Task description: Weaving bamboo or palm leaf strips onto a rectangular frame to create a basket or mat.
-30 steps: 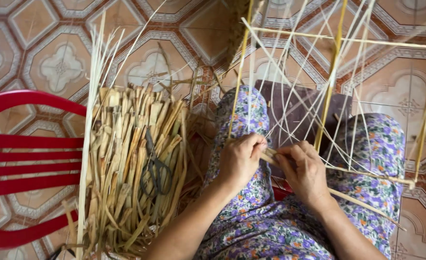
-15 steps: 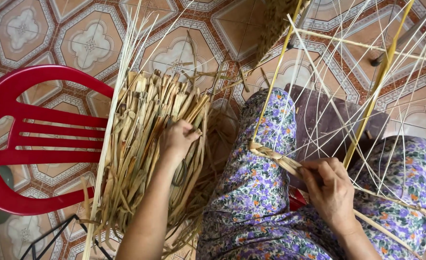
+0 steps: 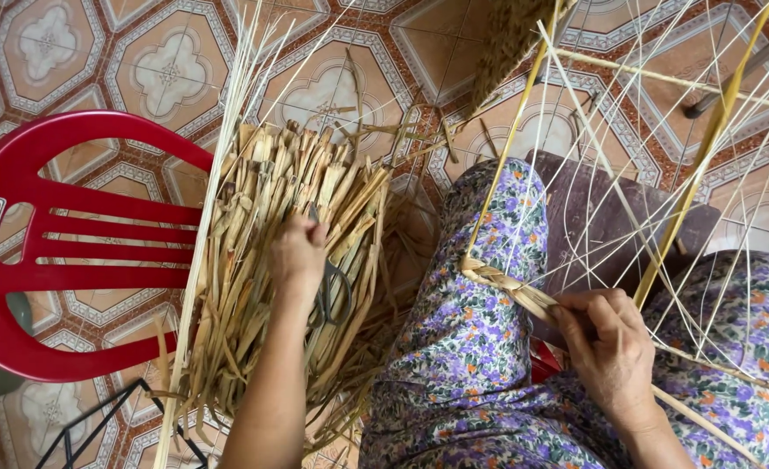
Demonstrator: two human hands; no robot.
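Observation:
My left hand [image 3: 296,254] reaches into a bundle of dried straw strips [image 3: 254,260] that lies over a red plastic chair [image 3: 46,252], its fingers closed around some strips. Dark scissors [image 3: 334,291] rest on the bundle right beside that hand. My right hand [image 3: 610,347] grips the braided straw edge [image 3: 510,285] of a woven piece on my lap. Thin pale strands [image 3: 627,174] fan up from that braid, held on a frame of yellow sticks [image 3: 706,148].
Patterned orange floor tiles [image 3: 167,61] lie all around. My lap is covered by purple floral cloth [image 3: 480,347], over a dark stool [image 3: 593,217]. A black wire rack [image 3: 98,426] shows at the lower left. A woven straw piece [image 3: 510,39] hangs at the top.
My left hand left the braid and moved left into the straw bundle, where it now grips strips. My right hand stayed on the braided edge. The view shifted left.

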